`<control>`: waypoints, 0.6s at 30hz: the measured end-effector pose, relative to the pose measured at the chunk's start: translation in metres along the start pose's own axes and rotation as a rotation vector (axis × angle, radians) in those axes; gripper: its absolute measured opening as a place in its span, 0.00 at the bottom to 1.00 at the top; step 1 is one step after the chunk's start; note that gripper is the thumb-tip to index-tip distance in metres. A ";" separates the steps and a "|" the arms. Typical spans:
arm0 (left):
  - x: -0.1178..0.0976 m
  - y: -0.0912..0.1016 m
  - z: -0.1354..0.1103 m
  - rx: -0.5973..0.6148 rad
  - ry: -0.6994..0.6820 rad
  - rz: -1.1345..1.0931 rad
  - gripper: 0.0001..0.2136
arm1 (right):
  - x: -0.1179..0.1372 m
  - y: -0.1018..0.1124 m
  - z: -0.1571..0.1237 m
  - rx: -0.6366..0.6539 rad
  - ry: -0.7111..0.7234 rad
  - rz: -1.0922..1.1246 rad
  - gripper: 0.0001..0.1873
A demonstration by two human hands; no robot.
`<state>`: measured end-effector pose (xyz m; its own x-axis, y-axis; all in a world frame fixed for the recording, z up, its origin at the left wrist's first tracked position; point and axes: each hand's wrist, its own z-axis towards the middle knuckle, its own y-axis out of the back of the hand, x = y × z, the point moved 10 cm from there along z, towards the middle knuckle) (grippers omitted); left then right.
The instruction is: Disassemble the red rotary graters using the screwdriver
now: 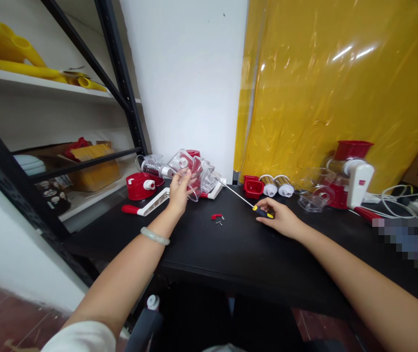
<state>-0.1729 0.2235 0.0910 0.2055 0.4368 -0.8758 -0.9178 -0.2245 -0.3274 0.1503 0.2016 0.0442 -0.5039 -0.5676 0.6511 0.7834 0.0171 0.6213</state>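
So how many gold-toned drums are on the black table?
2: the first drum sits just right of the small red tub, the second drum right beside it. Others could be hidden behind the left hand.

Glossy clear-plastic housing (208, 180); smooth metal screwdriver shaft (235, 193); matt tabletop (201, 249).

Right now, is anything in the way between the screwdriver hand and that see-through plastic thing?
Nothing visible blocks it: only the screwdriver reaches from the right hand toward the clear plastic part.
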 end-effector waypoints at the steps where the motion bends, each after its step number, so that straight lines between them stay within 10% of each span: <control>1: -0.001 0.000 0.000 0.003 -0.010 0.007 0.24 | 0.001 0.001 0.000 -0.011 0.000 -0.007 0.18; 18: -0.001 -0.001 0.002 0.036 -0.023 -0.034 0.26 | 0.004 -0.002 0.002 0.032 -0.005 -0.026 0.17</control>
<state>-0.1727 0.2248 0.0935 0.2297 0.4635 -0.8558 -0.9220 -0.1780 -0.3438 0.1459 0.2009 0.0469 -0.5258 -0.5643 0.6365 0.7580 0.0287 0.6516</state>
